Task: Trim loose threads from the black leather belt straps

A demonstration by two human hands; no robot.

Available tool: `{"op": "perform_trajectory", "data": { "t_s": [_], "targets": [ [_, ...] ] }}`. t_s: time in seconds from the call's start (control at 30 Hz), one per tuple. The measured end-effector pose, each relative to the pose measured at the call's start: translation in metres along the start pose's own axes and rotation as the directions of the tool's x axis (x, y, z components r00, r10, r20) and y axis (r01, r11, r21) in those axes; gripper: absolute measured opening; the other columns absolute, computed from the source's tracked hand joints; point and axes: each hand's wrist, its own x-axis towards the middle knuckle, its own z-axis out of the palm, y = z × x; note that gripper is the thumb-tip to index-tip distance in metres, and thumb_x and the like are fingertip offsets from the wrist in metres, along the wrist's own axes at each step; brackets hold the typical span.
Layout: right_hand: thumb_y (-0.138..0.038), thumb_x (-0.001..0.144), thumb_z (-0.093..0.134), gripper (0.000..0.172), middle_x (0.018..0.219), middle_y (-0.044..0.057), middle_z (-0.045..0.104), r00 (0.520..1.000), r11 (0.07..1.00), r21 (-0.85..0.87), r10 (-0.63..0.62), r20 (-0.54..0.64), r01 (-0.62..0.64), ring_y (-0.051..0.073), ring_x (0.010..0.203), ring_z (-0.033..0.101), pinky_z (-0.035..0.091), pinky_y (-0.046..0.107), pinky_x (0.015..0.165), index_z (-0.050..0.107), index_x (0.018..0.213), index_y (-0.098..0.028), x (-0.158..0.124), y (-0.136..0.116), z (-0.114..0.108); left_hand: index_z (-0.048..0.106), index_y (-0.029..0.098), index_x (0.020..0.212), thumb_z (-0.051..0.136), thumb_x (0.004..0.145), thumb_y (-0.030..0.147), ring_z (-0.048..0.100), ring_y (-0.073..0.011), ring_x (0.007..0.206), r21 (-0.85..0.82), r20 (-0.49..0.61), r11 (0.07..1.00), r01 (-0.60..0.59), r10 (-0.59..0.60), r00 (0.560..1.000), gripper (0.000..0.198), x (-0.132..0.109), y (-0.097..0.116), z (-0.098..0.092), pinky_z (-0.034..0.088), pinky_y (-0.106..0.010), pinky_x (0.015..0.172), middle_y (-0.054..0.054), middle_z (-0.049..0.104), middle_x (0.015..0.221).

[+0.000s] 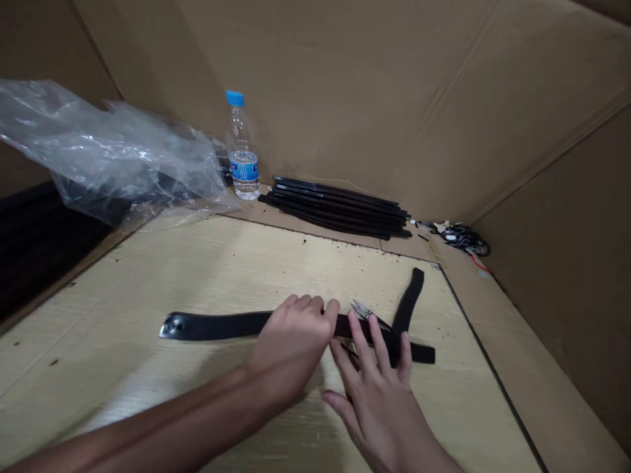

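Strip (217, 326) on the bench (266, 256): we see the left hand (298, 335), fingers clamped round its middle, and the right hand (379, 387), fingers spread across it; we judge it light, flexible, best gripped mid-length.

dim, dark corners | glare on tabletop (131, 378) | glints on clear plastic (138, 154) | slight blur

We look from the wearer's head, forward and down onto the bench (148, 276). Our single view sits near, above its close side, facing the cardboard wall (345, 98) beyond.
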Motion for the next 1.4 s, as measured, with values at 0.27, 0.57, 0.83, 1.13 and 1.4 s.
{"op": "perform_trajectory", "data": {
  "t_s": [0.27,0.57,0.83,1.13,1.4],
  "targets": [
    [-0.062,0.091,0.033,0.053,0.159,0.006,0.02,0.989,0.988,0.099,-0.126,0.078,0.118,0.037,0.141,0.015,-0.016,0.061,0.104,0.047,0.134,-0.033,0.005,-0.005,-0.006,0.055,0.018,0.101,0.059,0.075,0.018,0.064,-0.0246,0.062,-0.075,0.207,0.99,0.121,-0.103,0.973,0.027,0.008,-0.003,-0.008,0.037,-0.028,0.05,-0.006,0.066,0.07],
    [-0.058,0.092,0.034,0.052,0.159,0.01,0.016,0.989,0.985,0.131,-0.121,0.085,0.11,0.041,0.14,0.017,0.001,0.063,0.104,0.047,0.133,-0.028,0.005,-0.002,-0.005,0.055,0.023,0.09,0.061,0.073,0.021,0.058,-0.0176,0.059,-0.273,0.22,0.942,0.196,-0.137,0.966,0.017,0.008,-0.006,-0.009,0.029,-0.024,0.046,0.0,0.061,0.067],
    [-0.06,0.092,0.035,0.051,0.159,0.009,0.019,0.991,0.983,0.143,-0.123,0.06,0.113,0.042,0.138,0.022,0.004,0.063,0.104,0.054,0.126,-0.028,0.005,-0.003,-0.006,0.054,0.022,0.082,0.061,0.071,0.019,0.052,-0.0141,0.052,-0.298,0.21,0.93,0.215,-0.156,0.965,0.014,0.008,-0.006,-0.006,0.027,-0.024,0.044,0.002,0.057,0.062],
    [-0.057,0.091,0.041,0.047,0.158,0.011,0.02,0.991,0.978,0.191,-0.107,0.083,0.09,0.044,0.138,0.024,0.029,0.07,0.095,0.055,0.125,-0.027,0.01,-0.004,-0.011,0.054,0.022,0.08,0.057,0.068,0.015,0.052,-0.0134,0.049,-0.326,0.187,0.923,0.206,-0.151,0.971,0.014,0.009,-0.008,-0.004,0.025,-0.023,0.042,0.002,0.058,0.06],
    [-0.012,0.092,0.048,0.027,0.109,0.007,0.071,0.971,0.806,0.543,-0.208,-0.114,0.236,0.02,0.106,0.062,0.054,0.031,0.086,0.063,0.114,-0.017,-0.008,0.002,-0.056,0.059,0.022,0.083,0.057,0.069,0.018,0.058,-0.0157,0.06,-0.436,0.124,0.898,0.061,-0.007,0.992,0.015,0.014,-0.022,0.001,0.035,-0.024,0.051,0.0,0.065,0.07]
  ]
}}
